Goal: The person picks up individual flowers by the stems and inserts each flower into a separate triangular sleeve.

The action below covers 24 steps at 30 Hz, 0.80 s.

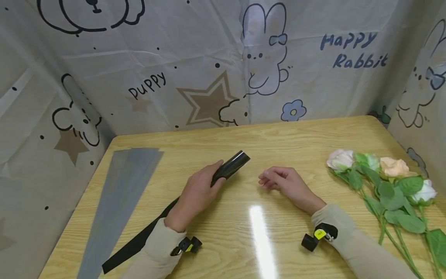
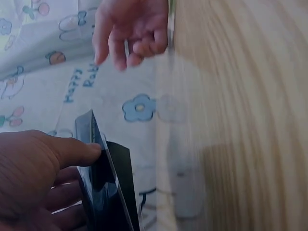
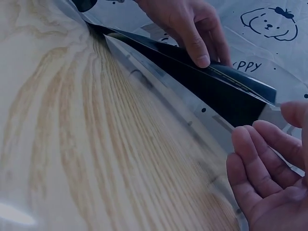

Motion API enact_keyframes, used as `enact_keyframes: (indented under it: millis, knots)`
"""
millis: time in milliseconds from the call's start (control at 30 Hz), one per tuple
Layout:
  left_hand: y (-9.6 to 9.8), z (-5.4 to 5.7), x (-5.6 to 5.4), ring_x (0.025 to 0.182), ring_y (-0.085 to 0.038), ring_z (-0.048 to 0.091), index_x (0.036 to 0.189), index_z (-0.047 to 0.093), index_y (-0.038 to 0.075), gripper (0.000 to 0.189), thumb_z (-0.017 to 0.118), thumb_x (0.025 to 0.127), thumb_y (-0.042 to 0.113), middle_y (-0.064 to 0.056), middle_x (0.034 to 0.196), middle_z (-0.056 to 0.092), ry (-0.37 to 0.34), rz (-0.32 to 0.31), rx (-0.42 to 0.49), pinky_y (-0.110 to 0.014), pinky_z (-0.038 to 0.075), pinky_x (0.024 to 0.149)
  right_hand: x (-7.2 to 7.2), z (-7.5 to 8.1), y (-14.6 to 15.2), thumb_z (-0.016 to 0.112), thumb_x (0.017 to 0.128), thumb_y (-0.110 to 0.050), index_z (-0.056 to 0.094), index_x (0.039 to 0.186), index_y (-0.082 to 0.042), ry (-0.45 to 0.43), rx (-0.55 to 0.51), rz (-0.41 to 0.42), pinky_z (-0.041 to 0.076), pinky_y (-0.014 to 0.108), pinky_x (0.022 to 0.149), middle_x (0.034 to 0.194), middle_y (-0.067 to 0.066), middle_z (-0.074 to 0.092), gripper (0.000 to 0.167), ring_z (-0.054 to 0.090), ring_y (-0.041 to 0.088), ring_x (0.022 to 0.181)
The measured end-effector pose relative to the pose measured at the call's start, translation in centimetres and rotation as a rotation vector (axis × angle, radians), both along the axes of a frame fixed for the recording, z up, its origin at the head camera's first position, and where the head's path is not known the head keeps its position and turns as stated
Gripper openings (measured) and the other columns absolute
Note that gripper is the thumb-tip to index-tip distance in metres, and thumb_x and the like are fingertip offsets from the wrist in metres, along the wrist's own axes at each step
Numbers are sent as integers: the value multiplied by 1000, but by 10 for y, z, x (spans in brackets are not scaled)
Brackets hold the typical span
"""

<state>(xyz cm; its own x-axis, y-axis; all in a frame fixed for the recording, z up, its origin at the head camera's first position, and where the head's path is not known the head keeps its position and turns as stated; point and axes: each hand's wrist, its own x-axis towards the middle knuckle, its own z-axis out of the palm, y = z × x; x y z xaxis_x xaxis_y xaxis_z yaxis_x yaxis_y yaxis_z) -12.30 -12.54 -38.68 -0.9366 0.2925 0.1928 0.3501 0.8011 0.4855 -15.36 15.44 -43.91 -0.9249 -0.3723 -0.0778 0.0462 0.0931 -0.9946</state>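
Note:
My left hand (image 1: 196, 195) grips a long, tapered black plastic sleeve (image 1: 231, 166) near its wide end. The thumb lies along one face in the left wrist view, and the sleeve (image 2: 98, 192) has a glossy front layer. Its wide mouth points away to the right, gaping between two layers in the right wrist view, where the sleeve (image 3: 240, 103) runs back to a narrow tail. My right hand (image 1: 289, 188) hovers to the right of that mouth. Its fingers bend loosely with nothing between them, and in the right wrist view the fingertips (image 3: 243, 137) appear close to the sleeve's edge.
A fanned stack of grey tapered sleeves (image 1: 122, 201) lies on the left of the wooden table (image 1: 223, 135). Several artificial roses (image 1: 393, 166) with green stems and leaves lie on the right. A cartoon-printed cloth (image 1: 195, 46) stands behind the table and at both sides.

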Motion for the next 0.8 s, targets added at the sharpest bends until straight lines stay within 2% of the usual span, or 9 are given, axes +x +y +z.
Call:
enact_keyframes:
  millis: [167, 267, 467, 667, 800]
  knots:
    - [18, -4, 3, 127, -30, 67, 152, 51, 6, 55, 67, 102, 22, -16, 144, 64, 6, -73, 5, -47, 59, 101, 3, -3, 0, 49, 111, -27, 67, 119, 11, -26, -24, -10, 63, 27, 89, 102, 4, 77, 43, 75, 14, 92]
    - [24, -5, 6, 123, -27, 69, 151, 52, 7, 54, 67, 102, 22, -15, 141, 67, 25, -107, -2, -44, 60, 97, 3, -5, 0, 48, 111, -35, 67, 119, 12, -48, -45, -9, 63, 27, 89, 103, 5, 77, 51, 75, 14, 92]
    - [30, -4, 10, 122, -25, 69, 150, 53, 10, 51, 67, 102, 21, -12, 138, 69, 69, -173, -8, -42, 61, 98, 2, -2, 0, 47, 109, -48, 66, 118, 9, -111, -149, -36, 64, 27, 86, 94, 1, 78, 60, 76, 12, 85]
    - [34, -8, 14, 123, -22, 69, 150, 53, 13, 51, 67, 102, 21, -8, 139, 69, 51, -219, -47, -41, 61, 100, 3, 0, 1, 47, 110, -44, 65, 126, 8, -123, -184, -29, 64, 26, 86, 97, -4, 78, 58, 75, 10, 85]
    - [35, -11, 16, 124, -24, 69, 151, 53, 13, 52, 68, 101, 20, -8, 140, 68, 49, -227, -68, -42, 60, 100, 2, 1, 0, 50, 110, -40, 71, 116, -1, -141, -231, -39, 64, 27, 85, 100, -6, 77, 44, 75, 9, 87]
